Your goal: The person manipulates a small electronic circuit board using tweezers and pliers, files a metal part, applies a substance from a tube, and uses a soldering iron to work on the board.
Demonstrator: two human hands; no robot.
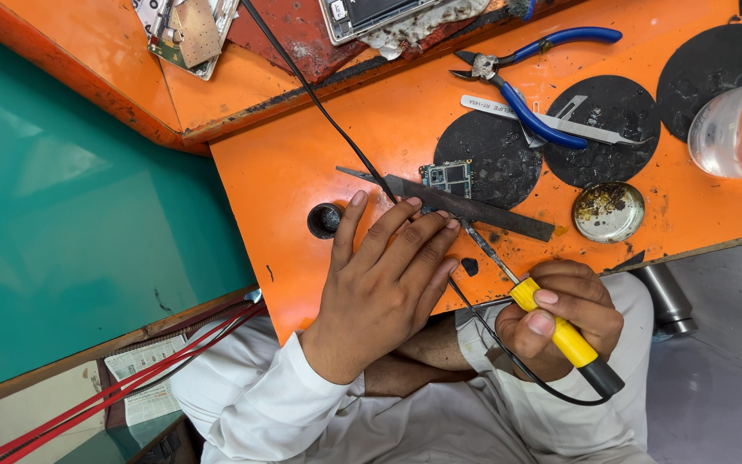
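My left hand (384, 279) lies flat on the orange workbench (302, 172), its fingertips pressing on a dark metal file (474, 209) that holds down a small circuit board (448, 178). My right hand (560, 314) grips a yellow-handled soldering iron (560, 331), whose metal tip points up-left toward the board beneath the file. The iron's black cord loops under my right hand and runs across the bench to the top.
Blue-handled cutters (526, 77) and metal tweezers (551, 120) lie over black round pads (607, 129). A small round tin (609, 211) sits near the bench edge, a clear bottle (740, 129) at right. Phone parts (186, 30) rest at top. A hole (325, 220) is beside my left hand.
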